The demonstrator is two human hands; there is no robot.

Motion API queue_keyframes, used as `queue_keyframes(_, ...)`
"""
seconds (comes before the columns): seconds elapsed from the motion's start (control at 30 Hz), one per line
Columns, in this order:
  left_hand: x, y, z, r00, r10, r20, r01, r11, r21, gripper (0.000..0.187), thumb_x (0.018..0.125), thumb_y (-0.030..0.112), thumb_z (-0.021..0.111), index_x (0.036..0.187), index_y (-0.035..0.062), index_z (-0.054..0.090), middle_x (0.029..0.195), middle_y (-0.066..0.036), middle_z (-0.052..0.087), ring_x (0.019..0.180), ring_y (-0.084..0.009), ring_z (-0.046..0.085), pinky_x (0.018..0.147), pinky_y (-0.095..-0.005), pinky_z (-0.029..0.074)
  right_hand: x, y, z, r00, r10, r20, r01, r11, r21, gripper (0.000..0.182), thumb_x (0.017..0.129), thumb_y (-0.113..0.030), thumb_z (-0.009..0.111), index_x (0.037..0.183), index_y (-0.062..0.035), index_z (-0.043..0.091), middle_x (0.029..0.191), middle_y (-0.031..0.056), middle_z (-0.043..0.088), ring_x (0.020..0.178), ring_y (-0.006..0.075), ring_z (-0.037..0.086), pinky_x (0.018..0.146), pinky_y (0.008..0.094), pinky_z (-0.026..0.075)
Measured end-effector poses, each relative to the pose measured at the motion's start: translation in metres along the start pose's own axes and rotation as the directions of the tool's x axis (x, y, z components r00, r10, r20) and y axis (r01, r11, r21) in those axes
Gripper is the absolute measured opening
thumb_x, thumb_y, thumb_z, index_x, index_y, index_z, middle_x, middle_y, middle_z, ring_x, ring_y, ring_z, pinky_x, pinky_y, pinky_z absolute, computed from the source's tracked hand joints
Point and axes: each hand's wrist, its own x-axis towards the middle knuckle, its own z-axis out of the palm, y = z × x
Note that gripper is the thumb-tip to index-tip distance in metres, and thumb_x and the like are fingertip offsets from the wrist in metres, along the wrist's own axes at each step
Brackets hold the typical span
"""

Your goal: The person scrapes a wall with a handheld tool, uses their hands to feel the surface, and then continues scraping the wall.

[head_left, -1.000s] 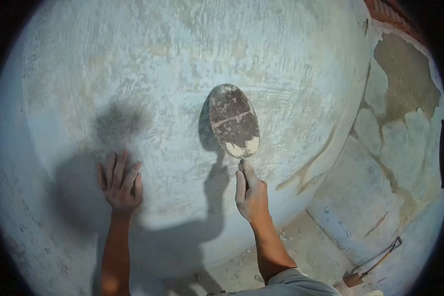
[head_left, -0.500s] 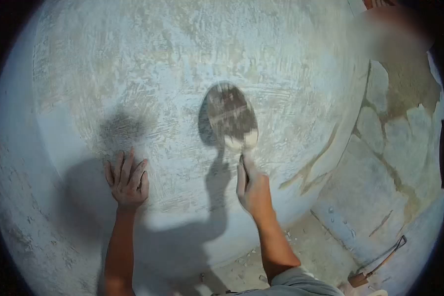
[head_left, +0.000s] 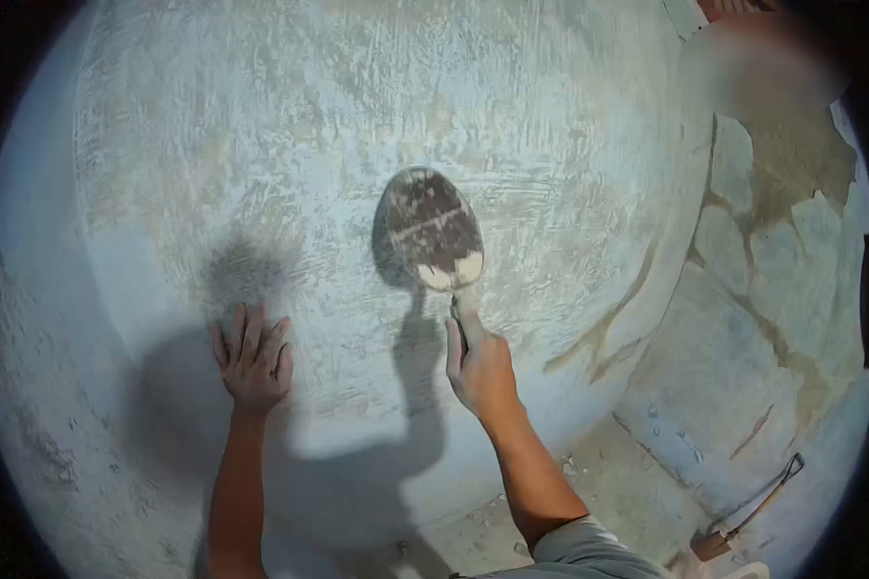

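My right hand (head_left: 482, 370) grips the handle of an oval trowel (head_left: 436, 224), its fingers wrapped round and the thumb running up along the handle. The trowel's dark blade points up the wall, close over the surface. Pale smears mark its face, and pale patches show near the handle end. Rough, streaked plaster covers the wall (head_left: 541, 125) in front of me. Lower left, my left hand (head_left: 255, 367) is open, with spread fingers against the wall and nothing held in it.
On the floor at lower right lies a shovel (head_left: 748, 521) with a wooden shaft. Stone paving (head_left: 686, 357) with wide joints runs along the right side. Small rubble bits (head_left: 570, 465) lie near the wall's foot. My arms' shadows fall across the lower wall.
The trowel and my right hand have moved a little left across the wall. My left hand stays at nearly the same spot, and the view has shifted slightly.
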Motion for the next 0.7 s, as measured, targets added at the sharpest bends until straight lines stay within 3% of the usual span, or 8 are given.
queue_keyframes(0.17, -0.001, -0.006, -0.006, 1.000, -0.010, 0.022, 0.009, 0.999, 0.045, 0.033, 0.091, 0.028, 0.062, 0.123, 0.0222, 0.070, 0.151, -0.007, 0.050, 0.144, -0.0322, 0.038, 0.120, -0.0614, 0.018, -0.028, 0.024, 0.030, 0.993, -0.094, -0.078, 0.095, 0.995, 0.008, 0.040, 0.098, -0.009, 0.057, 0.137, -0.0015, 0.051, 0.075, 0.0284, 0.063, 0.067, 0.0440, 0.065, 0.061, 0.0481, 0.049)
queue_keyframes(0.27, -0.004, -0.001, 0.001, 1.000, 0.004, 0.027, -0.004, 1.000, 0.002, 0.035, 0.092, 0.028, 0.061, 0.126, 0.0233, 0.069, 0.152, -0.007, 0.049, 0.145, -0.0329, 0.037, 0.120, -0.0611, 0.017, 0.010, 0.000, 0.006, 0.998, -0.042, -0.037, 0.042, 0.999, -0.002, 0.042, 0.099, -0.011, 0.057, 0.139, -0.0036, 0.049, 0.074, 0.0282, 0.063, 0.068, 0.0449, 0.065, 0.061, 0.0479, 0.049)
queue_keyframes(0.53, -0.005, -0.002, -0.006, 0.999, -0.016, 0.041, 0.015, 1.000, 0.026, 0.035, 0.094, 0.031, 0.060, 0.128, 0.0259, 0.068, 0.152, -0.005, 0.049, 0.144, -0.0320, 0.039, 0.120, -0.0605, 0.019, -0.017, 0.006, 0.004, 0.991, -0.111, -0.074, 0.108, 0.993, -0.046, 0.043, 0.098, -0.009, 0.057, 0.140, -0.0055, 0.050, 0.082, 0.0285, 0.066, 0.071, 0.0467, 0.065, 0.064, 0.0490, 0.050)
queue_keyframes(0.67, -0.005, 0.000, -0.003, 0.999, 0.009, 0.036, -0.009, 1.000, 0.020, 0.035, 0.095, 0.032, 0.059, 0.127, 0.0242, 0.069, 0.153, -0.005, 0.048, 0.144, -0.0322, 0.039, 0.120, -0.0599, 0.018, 0.030, -0.023, -0.022, 0.998, -0.017, 0.053, 0.023, 0.994, -0.111, 0.042, 0.098, -0.010, 0.056, 0.140, -0.0048, 0.049, 0.083, 0.0279, 0.066, 0.073, 0.0467, 0.065, 0.064, 0.0495, 0.051)
queue_keyframes(0.7, -0.003, -0.001, -0.004, 0.999, 0.011, 0.038, -0.011, 1.000, 0.021, 0.035, 0.095, 0.031, 0.058, 0.127, 0.0237, 0.069, 0.153, -0.005, 0.048, 0.144, -0.0322, 0.039, 0.120, -0.0598, 0.018, 0.029, -0.017, -0.020, 0.996, -0.082, 0.016, 0.084, 0.989, -0.122, 0.042, 0.099, -0.011, 0.056, 0.139, -0.0047, 0.049, 0.083, 0.0278, 0.066, 0.073, 0.0470, 0.064, 0.063, 0.0499, 0.050)
